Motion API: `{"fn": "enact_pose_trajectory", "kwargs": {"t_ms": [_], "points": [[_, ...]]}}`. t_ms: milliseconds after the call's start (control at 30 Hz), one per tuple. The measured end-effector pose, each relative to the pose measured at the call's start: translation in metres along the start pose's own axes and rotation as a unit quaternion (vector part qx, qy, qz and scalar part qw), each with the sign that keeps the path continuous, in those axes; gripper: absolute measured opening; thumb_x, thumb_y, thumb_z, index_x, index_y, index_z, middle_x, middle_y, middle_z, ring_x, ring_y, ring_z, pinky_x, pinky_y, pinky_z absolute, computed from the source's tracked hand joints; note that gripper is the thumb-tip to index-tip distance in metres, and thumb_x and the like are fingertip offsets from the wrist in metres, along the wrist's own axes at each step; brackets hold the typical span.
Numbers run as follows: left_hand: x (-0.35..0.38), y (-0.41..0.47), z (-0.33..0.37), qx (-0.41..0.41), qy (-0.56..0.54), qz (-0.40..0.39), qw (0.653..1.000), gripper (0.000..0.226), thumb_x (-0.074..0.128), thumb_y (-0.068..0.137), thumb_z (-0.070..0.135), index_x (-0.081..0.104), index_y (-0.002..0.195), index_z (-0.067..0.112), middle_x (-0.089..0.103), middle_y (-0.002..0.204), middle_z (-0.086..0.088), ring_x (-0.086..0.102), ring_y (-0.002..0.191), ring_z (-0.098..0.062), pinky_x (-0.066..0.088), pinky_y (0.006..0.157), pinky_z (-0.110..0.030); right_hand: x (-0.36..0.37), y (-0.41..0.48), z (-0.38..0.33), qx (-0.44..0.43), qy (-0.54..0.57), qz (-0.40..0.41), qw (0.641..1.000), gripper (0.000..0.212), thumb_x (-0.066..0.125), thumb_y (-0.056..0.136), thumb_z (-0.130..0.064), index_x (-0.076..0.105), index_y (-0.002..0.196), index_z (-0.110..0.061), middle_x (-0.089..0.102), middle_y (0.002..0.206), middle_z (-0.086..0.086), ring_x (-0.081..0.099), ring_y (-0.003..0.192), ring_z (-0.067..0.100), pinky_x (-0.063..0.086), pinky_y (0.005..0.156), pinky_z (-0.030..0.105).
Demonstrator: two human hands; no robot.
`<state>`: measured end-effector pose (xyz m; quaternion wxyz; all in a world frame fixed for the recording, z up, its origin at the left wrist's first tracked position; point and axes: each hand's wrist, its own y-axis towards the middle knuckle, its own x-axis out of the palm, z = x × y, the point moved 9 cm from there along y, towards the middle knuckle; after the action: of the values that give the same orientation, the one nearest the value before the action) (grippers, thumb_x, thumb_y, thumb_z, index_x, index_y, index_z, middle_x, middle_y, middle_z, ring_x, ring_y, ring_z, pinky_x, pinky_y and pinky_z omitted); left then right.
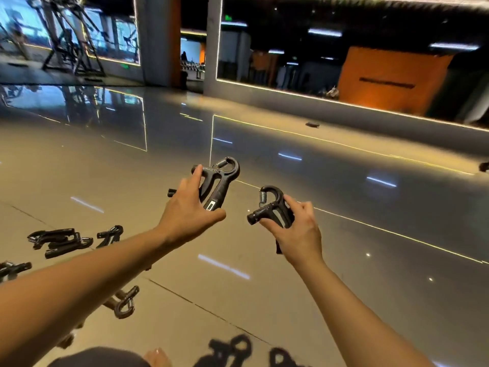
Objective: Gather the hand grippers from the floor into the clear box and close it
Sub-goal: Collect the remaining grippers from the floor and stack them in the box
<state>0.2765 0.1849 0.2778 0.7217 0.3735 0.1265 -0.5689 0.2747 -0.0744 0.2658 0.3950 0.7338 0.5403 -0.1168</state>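
Both hands hold black hand grippers above the floor.
Left hand grips one hand gripper; right hand grips another.

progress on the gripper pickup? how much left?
Done: nothing visibly boxed; no clear box in view. In hand: left hand and right hand each hold one hand gripper. Left: several still on the floor, then boxing and closing.
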Motion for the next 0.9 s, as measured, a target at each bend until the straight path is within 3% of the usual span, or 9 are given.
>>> {"fn": "enact_pose_trajectory", "kwargs": {"t_ms": [100,267,467,633,767,900], "points": [[-0.019,-0.03,0.058,0.028,-0.012,0.011,0.999,0.109,0.079,0.08,0.039,0.008,0.162,0.026,0.042,0.12,-0.005,0.055,0.103,-0.021,0.055,0.083,-0.034,-0.071,-0.012,-0.03,-0.031,-0.022,0.026,0.999,0.072,0.082,0.076,-0.052,0.055,0.14,-0.031,0.045,0.106,-0.005,0.057,0.095,0.014,0.054,0.087,0.037],[-0.039,-0.076,0.149,0.077,-0.037,0.035,0.996,0.107,0.079,0.081,0.038,0.01,0.161,0.025,0.04,0.119,-0.004,0.055,0.1,-0.024,0.05,0.079,-0.034,-0.183,-0.039,-0.055,-0.061,-0.034,0.045,0.997,0.08,0.084,0.074,-0.053,0.054,0.144,-0.026,0.048,0.108,-0.003,0.056,0.099,0.014,0.054,0.091,0.036],[-0.018,-0.139,0.248,0.128,-0.1,-0.009,0.987,0.108,0.082,0.079,0.028,0.013,0.162,0.02,0.042,0.124,-0.005,0.054,0.105,-0.019,0.048,0.071,-0.015,-0.305,-0.098,-0.049,-0.051,0.005,0.025,0.998,0.072,0.086,0.077,-0.036,0.057,0.141,-0.021,0.062,0.117,-0.006,0.056,0.106,0.013,0.047,0.09,0.025],[0.032,-0.204,0.305,0.118,-0.115,-0.065,0.984,0.116,0.074,0.061,0.045,0.019,0.161,0.023,0.046,0.124,-0.007,0.059,0.103,-0.025,0.061,0.079,-0.041,-0.386,-0.169,-0.001,-0.019,-0.006,0.027,0.999,0.071,0.085,0.078,-0.036,0.057,0.142,-0.02,0.064,0.112,-0.006,0.061,0.104,0.016,0.052,0.091,0.027],[0.084,-0.25,0.333,0.115,-0.112,-0.12,0.98,0.108,0.075,0.055,0.052,0.031,0.151,0.026,0.057,0.123,-0.007,0.064,0.098,-0.027,0.06,0.079,-0.047,-0.441,-0.221,0.042,0.001,-0.028,0.029,0.999,0.061,0.086,0.078,-0.033,0.06,0.133,-0.03,0.061,0.093,-0.02,0.061,0.087,0.0,0.043,0.078,0.006],[0.132,-0.281,0.365,0.129,-0.106,-0.171,0.971,0.093,0.073,0.054,0.055,0.039,0.138,0.031,0.058,0.111,-0.008,0.066,0.088,-0.027,0.061,0.07,-0.044,-0.475,-0.253,0.095,0.045,-0.032,0.008,0.998,0.064,0.085,0.078,-0.035,0.06,0.136,-0.027,0.061,0.095,-0.023,0.06,0.09,-0.001,0.051,0.092,0.031]]}}
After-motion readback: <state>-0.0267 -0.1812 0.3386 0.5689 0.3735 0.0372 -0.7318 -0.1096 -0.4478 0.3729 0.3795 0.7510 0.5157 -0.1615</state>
